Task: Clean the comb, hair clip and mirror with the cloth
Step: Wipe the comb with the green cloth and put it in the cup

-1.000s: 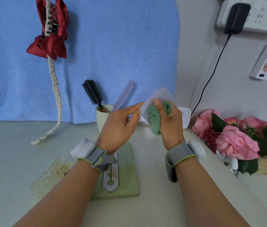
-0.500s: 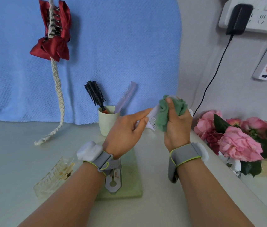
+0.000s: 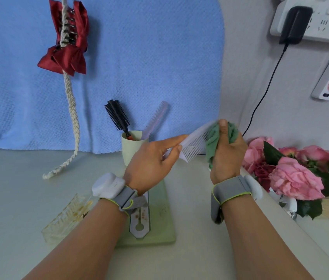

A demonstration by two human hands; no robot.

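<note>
My left hand [image 3: 151, 160] pinches one end of a white comb [image 3: 194, 143], held in the air with its teeth pointing down. My right hand [image 3: 227, 152] grips a bunched green cloth [image 3: 213, 142] wrapped over the comb's far end, thumb on top. A clear hair clip [image 3: 66, 219] lies on the table at the lower left. A pale green rectangular item [image 3: 163, 219], possibly the mirror's back, lies flat under my left wrist with a white patterned strip [image 3: 140, 221] on it.
A green cup [image 3: 131, 148] behind my hands holds a black round brush [image 3: 118, 118] and a lilac comb [image 3: 155, 119]. A red bow clip [image 3: 66, 47] and braided cord [image 3: 72, 118] hang on the blue towel. Pink flowers [image 3: 294, 172] stand at right. A black cable [image 3: 264, 93] runs down the wall.
The cloth in my right hand slid up over the comb, then to its far end. Both hands shifted slightly right; more of the comb's teeth now show.
</note>
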